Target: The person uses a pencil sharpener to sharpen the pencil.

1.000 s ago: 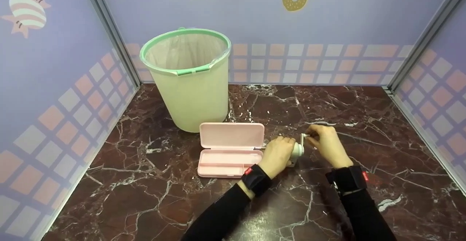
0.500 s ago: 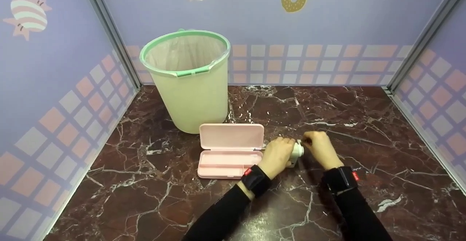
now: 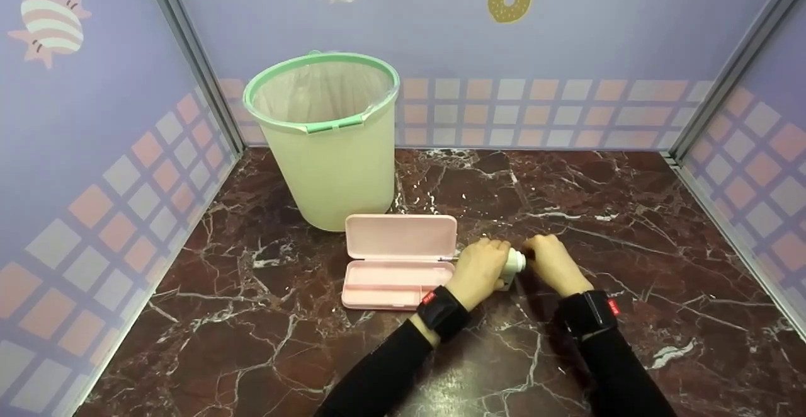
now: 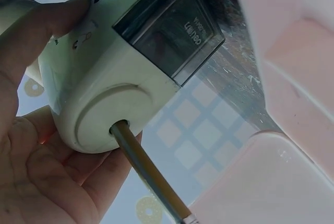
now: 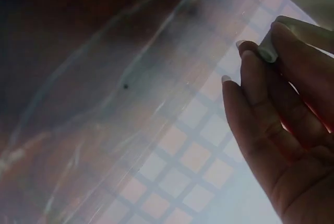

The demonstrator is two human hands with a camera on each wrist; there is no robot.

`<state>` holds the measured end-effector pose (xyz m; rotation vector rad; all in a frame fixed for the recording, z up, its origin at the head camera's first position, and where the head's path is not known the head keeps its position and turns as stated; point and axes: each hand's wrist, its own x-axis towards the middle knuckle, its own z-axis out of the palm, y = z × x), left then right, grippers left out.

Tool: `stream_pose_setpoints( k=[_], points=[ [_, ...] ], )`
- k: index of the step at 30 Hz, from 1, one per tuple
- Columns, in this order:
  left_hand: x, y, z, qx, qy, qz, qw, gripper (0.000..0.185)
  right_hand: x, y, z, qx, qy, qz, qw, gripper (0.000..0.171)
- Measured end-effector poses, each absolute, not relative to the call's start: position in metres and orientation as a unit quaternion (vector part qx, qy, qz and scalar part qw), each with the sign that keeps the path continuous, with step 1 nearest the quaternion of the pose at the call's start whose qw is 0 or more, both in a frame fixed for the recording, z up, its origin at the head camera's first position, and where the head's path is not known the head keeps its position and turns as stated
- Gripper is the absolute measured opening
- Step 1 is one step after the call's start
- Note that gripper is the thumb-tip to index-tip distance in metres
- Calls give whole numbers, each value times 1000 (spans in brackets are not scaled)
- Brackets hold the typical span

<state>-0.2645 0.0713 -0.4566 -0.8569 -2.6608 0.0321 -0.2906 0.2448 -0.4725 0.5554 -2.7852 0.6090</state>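
Note:
My left hand (image 3: 482, 269) grips a pale green crank pencil sharpener (image 4: 99, 85) round its body, on the marble table. A pencil (image 4: 148, 172) sticks out of the sharpener's round hole, on the side toward the pink case. The sharpener has a dark clear shavings drawer (image 4: 175, 33). My right hand (image 3: 554, 264) pinches the small crank knob (image 5: 269, 50) between thumb and fingers, at the sharpener's right end. In the head view the fingers hide the crank.
A pink pencil case (image 3: 384, 294) lies with its lid up, left of the sharpener. Behind it stands a pale green lined bin (image 3: 334, 171). White bits (image 3: 431, 201) are scattered on the marble table (image 3: 252, 354). Patterned panels (image 3: 567, 45) enclose the back and sides.
My right hand has swung the crank from its raised position down and toward the sharpener. The left hand, sharpener and pink case stay in place.

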Motion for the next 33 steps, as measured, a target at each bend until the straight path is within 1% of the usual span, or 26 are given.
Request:
stream_pose_setpoints(
  k=[8, 17, 23, 29, 33],
  points=[
    [-265, 71, -458, -300, -939, 15, 167, 60, -287, 245, -469, 208, -954, 202, 79, 10],
    [-264, 71, -455, -298, -939, 5, 171, 59, -281, 249, -462, 238, -945, 223, 23, 15],
    [-263, 71, -455, -292, -940, 15, 177, 58, -277, 251, -455, 244, -945, 217, -26, 16],
    [-262, 71, -455, -286, -941, 17, 183, 56, -274, 252, -451, 267, -938, 220, -32, 22],
    [-262, 71, -455, -283, -941, 10, 187, 53, -273, 253, -449, 269, -936, 224, -46, 17]
  ],
)
